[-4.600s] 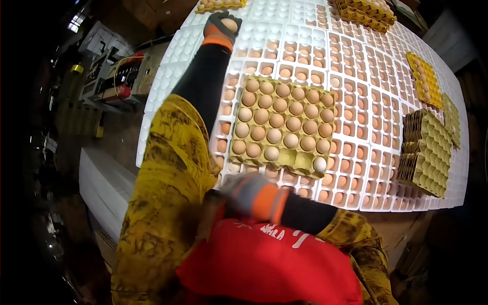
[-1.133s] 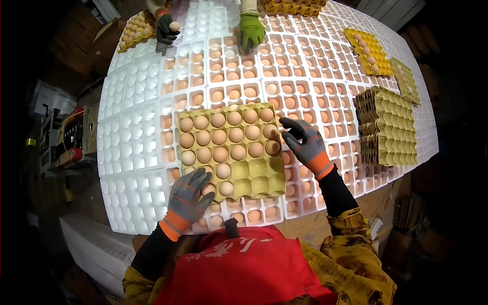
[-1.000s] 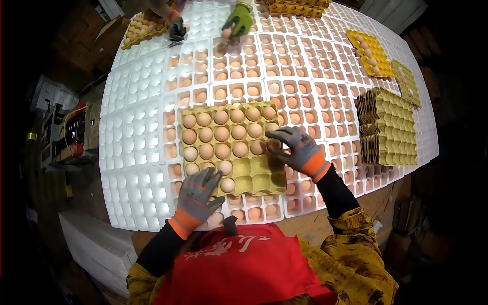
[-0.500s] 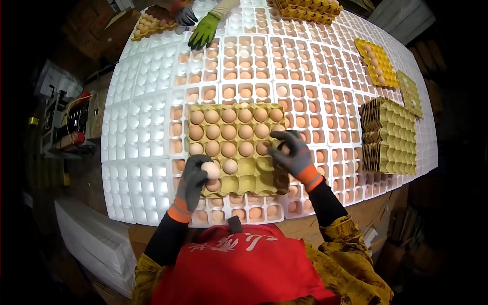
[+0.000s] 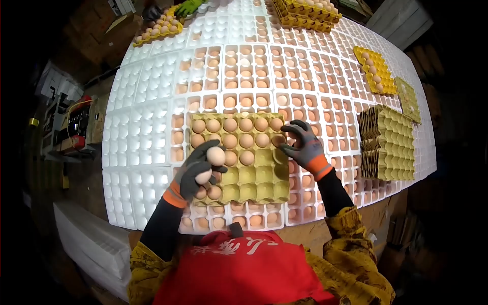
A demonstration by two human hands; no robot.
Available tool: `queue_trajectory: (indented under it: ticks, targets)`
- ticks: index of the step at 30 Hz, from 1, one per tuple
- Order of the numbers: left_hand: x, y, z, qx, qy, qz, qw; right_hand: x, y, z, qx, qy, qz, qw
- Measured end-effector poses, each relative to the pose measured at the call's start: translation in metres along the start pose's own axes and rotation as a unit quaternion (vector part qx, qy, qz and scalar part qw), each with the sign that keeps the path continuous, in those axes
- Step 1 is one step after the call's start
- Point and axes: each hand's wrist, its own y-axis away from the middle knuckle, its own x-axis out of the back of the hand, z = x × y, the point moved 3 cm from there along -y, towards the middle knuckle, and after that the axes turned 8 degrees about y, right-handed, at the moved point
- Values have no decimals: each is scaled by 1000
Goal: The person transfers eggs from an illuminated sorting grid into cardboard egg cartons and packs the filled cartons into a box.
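Note:
A pulp egg tray [image 5: 255, 176] lies on white foam trays in front of me, with brown eggs [image 5: 246, 124] in its far rows and bare cups at its near right. My left hand [image 5: 195, 175], in a grey glove with an orange cuff, is closed around at least two eggs [image 5: 216, 156] over the tray's left side. Other eggs [image 5: 214, 192] sit beneath it. My right hand [image 5: 305, 148], gloved alike, curls at the tray's right edge, thumb and fingers closing about an egg [image 5: 278, 141]. Its palm is hidden, so I cannot tell whether more eggs are inside.
Foam trays [image 5: 147, 145] cover the table, many cups filled with eggs. A stack of pulp trays [image 5: 389, 145] stands at right. Yellow egg trays [image 5: 376, 71] lie beyond it and at the back. A co-worker's green-gloved hand [image 5: 189, 7] is at the far left.
Two eggs have left the tray's third row near my right hand, which has shifted slightly right. My left hand has gathered another egg. The co-worker's hands have moved back to their egg tray.

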Motion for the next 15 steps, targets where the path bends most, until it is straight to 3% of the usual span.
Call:
queue_trajectory:
  ticks: [1, 3, 4, 5, 6, 7, 9, 10, 11, 13, 14, 15]
  targets:
    - [1, -5, 7, 10, -41, -32, 999, 2, -6, -14, 3, 108, -44, 993]
    - [-15, -27, 4, -31, -282, 4, 959, -20, -17, -12, 10, 267, -107, 958]
    - [-24, -36, -5, -101, -480, -5, 871, -31, -19, -10, 3, 320, -120, 940]
    - [-33, -43, -15, -173, -653, 17, 737, -32, -20, -14, 0, 337, -107, 935]
    - [-48, -55, -21, -118, -755, -4, 645, -29, -22, -19, -10, 314, -112, 943]
    - [-54, -64, -32, -127, -796, -17, 591, -25, -22, -20, -18, 291, -119, 949]
    - [-51, -84, -67, -194, -863, 5, 466, -16, -20, 3, -31, 97, -72, 992]
    - [-56, -88, -67, -146, -872, -5, 468, -16, -22, 23, -49, -33, -35, 998]
    - [-58, -89, -62, -96, -876, -17, 473, -4, -26, 19, -289, -269, -125, 910]
    - [-50, -81, -35, -118, -798, -53, 588, 1, -44, 16, -249, -432, -40, 866]
    - [-41, -80, -24, -133, -754, -72, 639, 0, -61, 3, -198, -414, -30, 888]
    - [-31, -70, -7, -182, -650, -27, 738, -4, -79, -10, -146, -396, -18, 907]
